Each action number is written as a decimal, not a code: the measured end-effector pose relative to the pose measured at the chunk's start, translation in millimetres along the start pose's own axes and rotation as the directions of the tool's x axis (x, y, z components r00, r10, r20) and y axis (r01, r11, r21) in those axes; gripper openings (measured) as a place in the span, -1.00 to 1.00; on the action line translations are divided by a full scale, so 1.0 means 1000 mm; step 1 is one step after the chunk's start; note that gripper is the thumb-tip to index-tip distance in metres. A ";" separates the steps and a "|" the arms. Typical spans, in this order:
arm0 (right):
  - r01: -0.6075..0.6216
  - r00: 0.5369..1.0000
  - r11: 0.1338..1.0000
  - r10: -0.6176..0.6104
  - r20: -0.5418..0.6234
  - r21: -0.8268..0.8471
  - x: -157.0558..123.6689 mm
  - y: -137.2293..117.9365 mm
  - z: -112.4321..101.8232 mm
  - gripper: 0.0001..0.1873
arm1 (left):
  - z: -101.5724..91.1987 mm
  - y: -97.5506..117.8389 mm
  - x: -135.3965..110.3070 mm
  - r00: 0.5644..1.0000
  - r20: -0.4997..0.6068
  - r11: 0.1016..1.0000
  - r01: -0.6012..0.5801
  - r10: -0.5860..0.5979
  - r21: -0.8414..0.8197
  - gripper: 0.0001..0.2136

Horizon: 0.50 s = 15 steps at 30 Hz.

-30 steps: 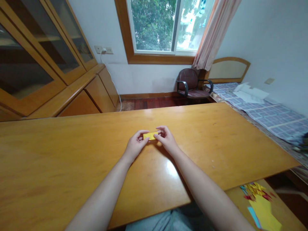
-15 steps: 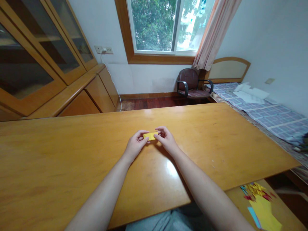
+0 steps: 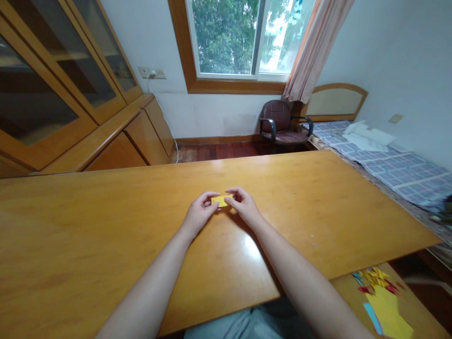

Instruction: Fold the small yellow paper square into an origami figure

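A small folded yellow paper is held just above the wooden table, near its middle. My left hand pinches the paper's left end between thumb and fingers. My right hand pinches its right end, fingers curled over the top. Both forearms reach in from the near edge. Part of the paper is hidden under my fingertips.
A low surface at the lower right carries sheets and scraps of coloured paper. A bed runs along the right, a dark red armchair stands under the window, and glass-fronted wooden cabinets line the left wall.
My right fingers have slid slightly left along the paper, so less yellow shows between the hands. The hands and paper sit a touch lower in view.
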State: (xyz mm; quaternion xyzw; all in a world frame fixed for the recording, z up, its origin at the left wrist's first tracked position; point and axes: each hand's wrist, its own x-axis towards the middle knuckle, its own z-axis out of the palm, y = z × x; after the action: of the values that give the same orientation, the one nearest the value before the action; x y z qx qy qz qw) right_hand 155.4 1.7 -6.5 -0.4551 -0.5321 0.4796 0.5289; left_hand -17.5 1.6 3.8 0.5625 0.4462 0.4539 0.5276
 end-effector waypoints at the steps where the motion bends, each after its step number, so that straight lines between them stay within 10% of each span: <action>1: -0.004 1.000 1.000 0.004 0.000 0.014 0.000 0.000 0.000 -0.68 | 0.000 0.001 0.000 1.000 -0.002 1.000 -0.004 0.004 0.006 -0.68; 15: -0.026 1.000 0.998 0.025 0.006 0.066 -0.001 -0.006 0.001 -0.67 | 0.000 0.002 -0.001 1.000 0.012 0.999 0.018 -0.017 -0.028 -0.71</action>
State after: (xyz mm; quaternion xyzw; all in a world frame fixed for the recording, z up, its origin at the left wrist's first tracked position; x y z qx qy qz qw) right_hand 154.1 -0.1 -0.9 -0.4431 -0.5116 0.5046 0.5360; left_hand -17.3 0.5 5.7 0.5538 0.4416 0.4522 0.5420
